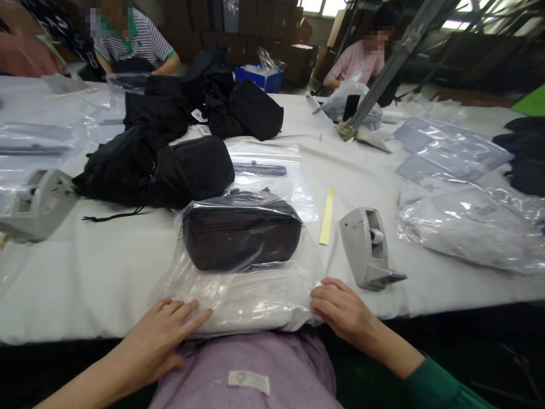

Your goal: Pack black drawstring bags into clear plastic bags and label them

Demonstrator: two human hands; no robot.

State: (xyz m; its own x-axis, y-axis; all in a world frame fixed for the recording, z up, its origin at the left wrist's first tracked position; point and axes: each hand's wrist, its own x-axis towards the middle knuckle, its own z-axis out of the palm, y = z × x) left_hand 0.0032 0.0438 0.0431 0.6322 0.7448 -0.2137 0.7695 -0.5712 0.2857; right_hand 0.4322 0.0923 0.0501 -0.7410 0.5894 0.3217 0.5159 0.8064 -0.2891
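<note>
A clear plastic bag (242, 295) lies at the table's near edge with a black pouch (240, 233) inside it. My left hand (162, 338) rests flat on the bag's near left corner, fingers stretched out. My right hand (340, 307) lies at the bag's near right corner, fingers curled against the plastic edge. The bag's open end hangs over the table edge between my hands.
A grey tape dispenser (368, 247) stands right of the bag, a yellow strip (327, 216) beside it. A second dispenser (40, 201) sits at the left. Black pouches (170, 147) are piled behind, plastic bags (468, 227) to the right. Two other people sit across the white table (85, 272).
</note>
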